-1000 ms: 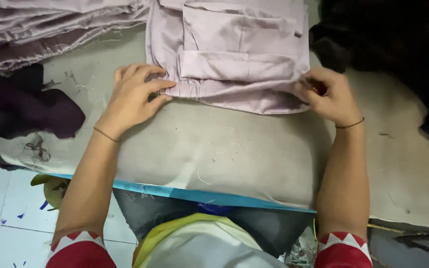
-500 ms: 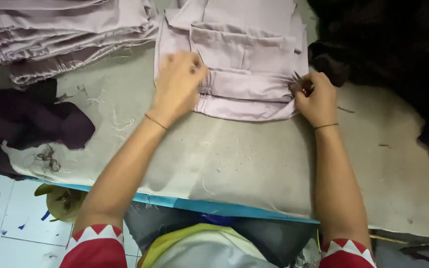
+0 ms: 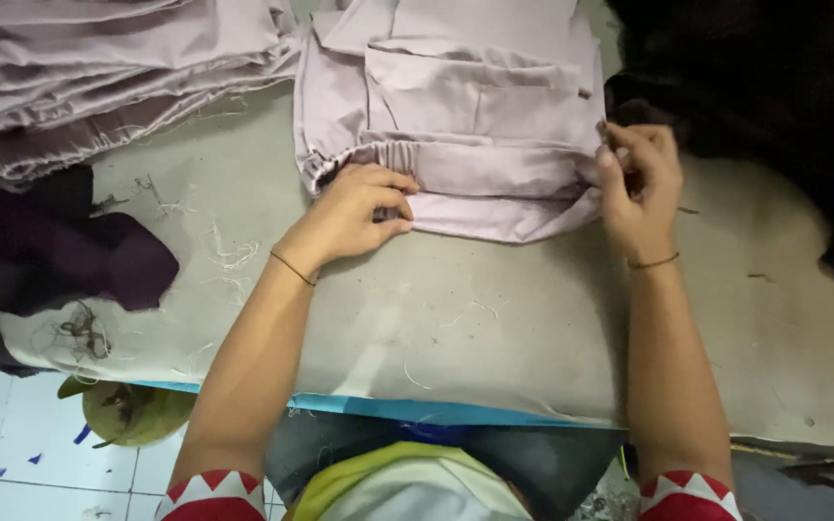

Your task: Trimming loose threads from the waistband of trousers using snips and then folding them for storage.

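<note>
Garment flat for folding | your left hand clamps elastic waistband | right hand pinches its corner taut

Pale lilac garment, grey table, dark purple cloth, red-white zigzag sleeves

Smooth, matt lilac cloth garment is lying on a rough, worn grey fabric-covered desk littered with loose threads.
</note>
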